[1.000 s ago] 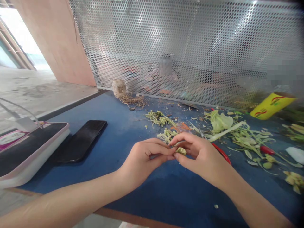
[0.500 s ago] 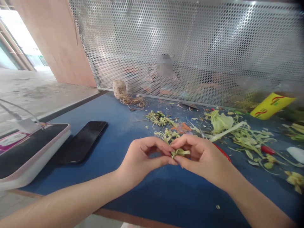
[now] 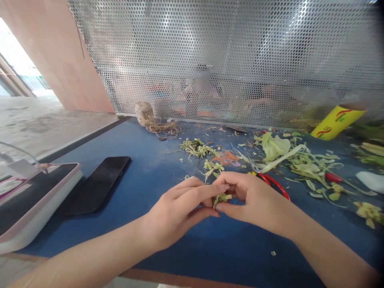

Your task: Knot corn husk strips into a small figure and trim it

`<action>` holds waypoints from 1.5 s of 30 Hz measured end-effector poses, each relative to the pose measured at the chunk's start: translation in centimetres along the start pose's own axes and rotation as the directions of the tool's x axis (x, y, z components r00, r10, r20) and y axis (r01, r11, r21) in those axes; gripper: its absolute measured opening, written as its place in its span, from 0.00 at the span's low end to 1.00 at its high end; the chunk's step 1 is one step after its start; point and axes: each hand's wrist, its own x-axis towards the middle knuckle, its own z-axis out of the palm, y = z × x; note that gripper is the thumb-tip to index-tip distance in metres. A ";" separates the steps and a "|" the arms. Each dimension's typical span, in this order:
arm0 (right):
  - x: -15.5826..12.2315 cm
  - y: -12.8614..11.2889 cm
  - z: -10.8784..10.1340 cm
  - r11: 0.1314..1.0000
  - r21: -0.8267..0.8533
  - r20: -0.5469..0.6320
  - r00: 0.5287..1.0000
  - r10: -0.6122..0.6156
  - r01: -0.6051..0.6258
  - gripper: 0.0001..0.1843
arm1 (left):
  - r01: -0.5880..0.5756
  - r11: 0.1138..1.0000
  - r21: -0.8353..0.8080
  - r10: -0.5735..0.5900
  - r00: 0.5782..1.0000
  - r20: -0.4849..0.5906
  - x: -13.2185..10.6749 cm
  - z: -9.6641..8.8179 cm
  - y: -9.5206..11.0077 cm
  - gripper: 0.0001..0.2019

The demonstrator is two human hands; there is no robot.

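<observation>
Between my fingertips is a small folded strip of pale green leaf (image 3: 222, 199). My left hand (image 3: 177, 212) is closed on its left side, the index finger across the top and the thumb below. My right hand (image 3: 255, 204) pinches the same piece from the right. Just beyond the hands lie small tied-looking green bundles (image 3: 199, 148) and loose pale green bits (image 3: 212, 167). Red-handled scissors (image 3: 277, 185) rest beside my right hand, partly hidden behind it. Further right is a heap of leaf shreds (image 3: 312, 168) with a pale crumpled leaf (image 3: 274, 147).
A black phone (image 3: 100, 186) and a white-and-pink box (image 3: 54, 204) lie left on the blue table (image 3: 144, 160). Twine (image 3: 165, 129) sits by the perforated metal screen (image 3: 168, 48). A yellow tube (image 3: 337, 122), a red chili (image 3: 333, 177) and a white object (image 3: 372, 182) are right. A person appears behind the screen.
My left index finger has moved over the top of the leaf strip, and the left hand has turned over more. The view has shifted slightly, revealing more of the scissors.
</observation>
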 end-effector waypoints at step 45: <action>-1.0 -2.0 0.1 0.970 0.218 -0.194 0.979 -0.065 0.108 0.16 | -0.076 0.997 -0.004 0.074 0.984 -0.160 1.1 -0.7 0.4 0.17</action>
